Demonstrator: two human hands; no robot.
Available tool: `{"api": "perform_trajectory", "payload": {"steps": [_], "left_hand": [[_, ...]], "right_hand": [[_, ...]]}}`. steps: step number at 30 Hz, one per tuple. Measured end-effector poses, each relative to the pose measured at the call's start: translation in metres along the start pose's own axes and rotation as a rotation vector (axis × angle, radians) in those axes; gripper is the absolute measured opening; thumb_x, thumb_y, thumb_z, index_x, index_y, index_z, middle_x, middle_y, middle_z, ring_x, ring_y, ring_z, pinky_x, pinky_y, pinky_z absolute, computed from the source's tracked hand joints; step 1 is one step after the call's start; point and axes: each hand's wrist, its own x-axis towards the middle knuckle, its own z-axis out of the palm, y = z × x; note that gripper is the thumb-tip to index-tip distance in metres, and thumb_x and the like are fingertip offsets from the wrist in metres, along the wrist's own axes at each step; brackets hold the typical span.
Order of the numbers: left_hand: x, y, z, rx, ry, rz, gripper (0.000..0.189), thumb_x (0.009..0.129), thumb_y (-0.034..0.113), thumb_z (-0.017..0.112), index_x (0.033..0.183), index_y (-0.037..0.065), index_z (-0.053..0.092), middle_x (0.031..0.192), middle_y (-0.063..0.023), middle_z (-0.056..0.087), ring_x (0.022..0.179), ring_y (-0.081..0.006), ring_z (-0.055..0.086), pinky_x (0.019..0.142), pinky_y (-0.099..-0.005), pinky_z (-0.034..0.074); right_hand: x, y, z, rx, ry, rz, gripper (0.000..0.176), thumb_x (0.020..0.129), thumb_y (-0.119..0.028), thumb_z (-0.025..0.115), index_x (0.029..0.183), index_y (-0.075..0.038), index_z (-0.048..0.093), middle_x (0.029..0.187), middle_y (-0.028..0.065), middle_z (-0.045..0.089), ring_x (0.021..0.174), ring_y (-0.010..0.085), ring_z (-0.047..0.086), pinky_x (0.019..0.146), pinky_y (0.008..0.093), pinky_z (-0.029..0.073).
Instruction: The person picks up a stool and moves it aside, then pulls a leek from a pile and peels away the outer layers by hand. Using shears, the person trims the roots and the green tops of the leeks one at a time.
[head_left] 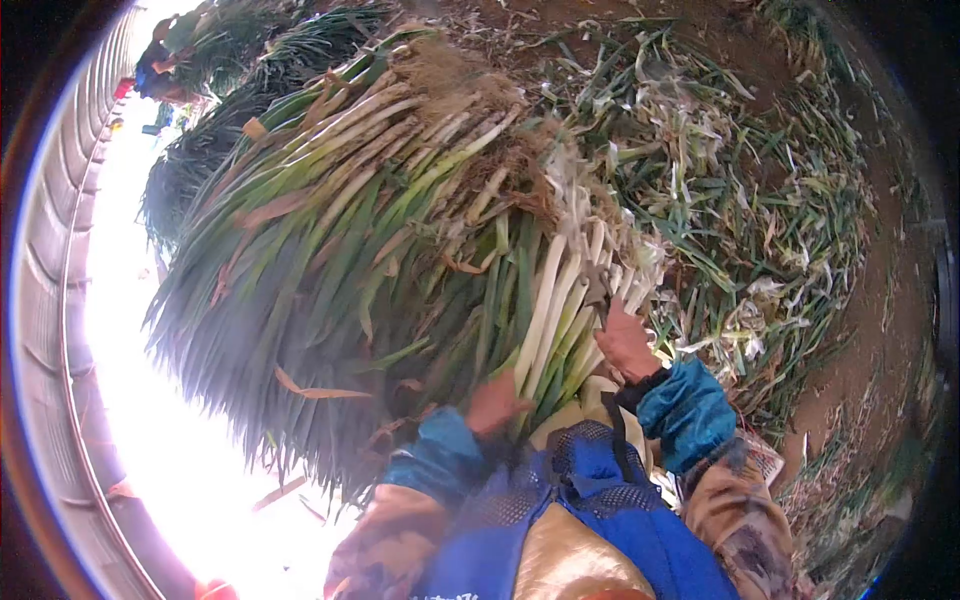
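A bundle of peeled green onions with white stalks (pixel 545 290) lies against my lap, roots pointing away. My right hand (pixel 628 345) is closed round a dark metal tool, probably cutters (pixel 597 287), whose head rests over the white stalks near the roots. On the green part of the same stalks is my left hand (pixel 497 402), slightly blurred, with its fingers hidden from clear view. Just left of the bundle rises a large heap of unpeeled green onions (pixel 350 220), with brown roots at its top and long dark leaves.
Peeled leaves and scraps (pixel 740 190) cover the ground on the right, beside bare brown soil (pixel 860 370). More onion heaps (pixel 215 140) stand at the upper left, near a person (pixel 155 70). A ribbed wall (pixel 60 250) runs along the far left.
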Motion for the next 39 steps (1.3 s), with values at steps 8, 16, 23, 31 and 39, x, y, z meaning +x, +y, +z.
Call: {"api": "perform_trajectory", "payload": {"steps": [8,16,23,31,39], "left_hand": [[0.034,-0.036,-0.231,0.74,1.06,-0.184,0.075,0.062,0.034,0.075,0.12,-0.001,0.042,0.109,-0.0232,0.052,0.104,-0.04,0.048,0.091,-0.0442,0.038],[0.009,-0.088,-0.23,0.632,0.754,-0.134,0.047,0.07,0.023,0.068,0.105,0.0,0.047,0.085,-0.0192,0.061,0.079,-0.0347,0.062,0.064,-0.0438,0.049],[-0.04,-0.042,-0.113,0.706,0.462,-0.034,0.024,0.072,0.012,0.059,0.091,0.003,0.048,0.068,-0.0149,0.059,0.063,-0.0341,0.062,0.051,-0.0416,0.049],[-0.049,-0.036,-0.028,0.645,0.328,-0.055,0.025,0.073,0.015,0.058,0.091,0.0,0.05,0.077,-0.0136,0.059,0.071,-0.0314,0.061,0.059,-0.0424,0.049],[0.02,0.045,-0.13,0.323,0.642,0.329,0.027,0.078,0.011,0.056,0.102,0.0,0.052,0.096,-0.0161,0.054,0.093,-0.0337,0.05,0.078,-0.0427,0.043]], "right_hand": [[-0.033,-0.02,0.016,0.124,-0.14,-0.102,0.052,0.078,-0.024,0.054,0.112,0.009,0.033,0.084,0.032,0.055,0.083,0.0474,0.054,0.072,0.0499,0.043],[-0.024,-0.054,0.015,0.111,-0.248,-0.059,0.052,0.076,-0.02,0.056,0.111,0.011,0.033,0.083,0.032,0.056,0.081,0.0448,0.057,0.07,0.0495,0.045],[-0.047,-0.112,0.004,0.179,-0.181,-0.268,0.055,0.077,-0.02,0.059,0.118,0.004,0.03,0.086,0.029,0.056,0.082,0.0437,0.057,0.07,0.0483,0.045],[-0.013,-0.084,0.051,0.067,-0.244,-0.155,0.044,0.075,-0.016,0.057,0.107,0.002,0.033,0.08,0.0275,0.057,0.078,0.0441,0.057,0.066,0.0508,0.046],[-0.015,-0.041,0.052,0.109,-0.163,-0.145,0.04,0.075,-0.015,0.053,0.105,0.004,0.035,0.078,0.026,0.057,0.078,0.0437,0.057,0.065,0.0501,0.045]]}}
